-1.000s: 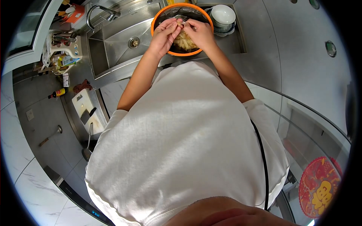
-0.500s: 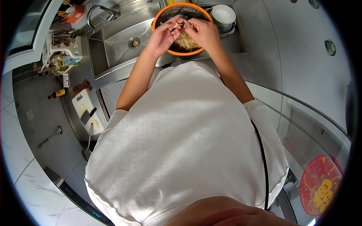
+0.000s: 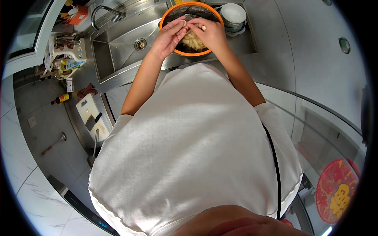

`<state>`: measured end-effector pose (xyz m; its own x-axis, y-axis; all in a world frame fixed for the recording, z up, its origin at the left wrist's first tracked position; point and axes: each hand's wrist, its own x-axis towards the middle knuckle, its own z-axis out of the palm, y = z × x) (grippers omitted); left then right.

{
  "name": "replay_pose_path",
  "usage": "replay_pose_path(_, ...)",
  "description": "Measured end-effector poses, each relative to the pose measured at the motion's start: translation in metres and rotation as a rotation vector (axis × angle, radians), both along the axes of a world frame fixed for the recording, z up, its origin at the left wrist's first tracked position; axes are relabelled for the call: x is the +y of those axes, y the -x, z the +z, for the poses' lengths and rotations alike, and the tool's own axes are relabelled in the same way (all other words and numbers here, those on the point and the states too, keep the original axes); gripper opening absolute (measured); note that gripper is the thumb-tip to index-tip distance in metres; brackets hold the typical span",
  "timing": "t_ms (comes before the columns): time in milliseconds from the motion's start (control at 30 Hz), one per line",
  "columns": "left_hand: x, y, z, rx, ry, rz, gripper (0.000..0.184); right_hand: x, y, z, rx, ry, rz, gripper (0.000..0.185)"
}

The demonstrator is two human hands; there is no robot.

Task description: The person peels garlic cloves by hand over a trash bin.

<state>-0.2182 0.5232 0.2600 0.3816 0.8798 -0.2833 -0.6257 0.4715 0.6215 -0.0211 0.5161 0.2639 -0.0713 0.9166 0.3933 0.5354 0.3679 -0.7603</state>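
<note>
Over the orange-rimmed bin (image 3: 191,54), our left hand (image 3: 168,38) pinches a small pale piece (image 3: 183,23) in a closed grip. Our right hand (image 3: 210,34) curls just beside it, a white bit (image 3: 203,28) at its fingers; we cannot tell whether that grip is shut. Pale scraps (image 3: 193,41) lie below.

Left of the rectangular stainless-steel sink (image 3: 120,55) runs a grey tiled wall (image 3: 59,157); right of it stretches a smooth grey steel bench (image 3: 267,51). White marbled tiles (image 3: 43,200) lie below the sink, catching soft light.
</note>
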Motion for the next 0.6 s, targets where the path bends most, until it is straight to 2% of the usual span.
replay_pose_path(67,-0.001,-0.002,0.002,0.042,0.011,0.011,0.036,0.0,0.0,-0.003,0.021,-0.041,-0.002,0.023)
replay_pose_path(167,-0.004,-0.005,0.004,0.047,0.002,-0.003,0.033,-0.005,-0.001,0.003,0.059,0.062,-0.026,0.023)
replay_pose_path(267,-0.007,-0.008,0.008,0.19,-0.076,0.025,0.032,-0.006,0.0,0.0,0.106,0.1,-0.036,0.024)
replay_pose_path(533,0.0,0.0,0.006,-0.039,0.044,-0.042,0.029,-0.003,-0.001,-0.003,0.235,0.138,0.015,0.024)
replay_pose_path(600,-0.001,-0.001,0.008,-0.036,-0.001,-0.046,0.031,-0.006,-0.001,0.002,0.215,0.142,0.011,0.025)
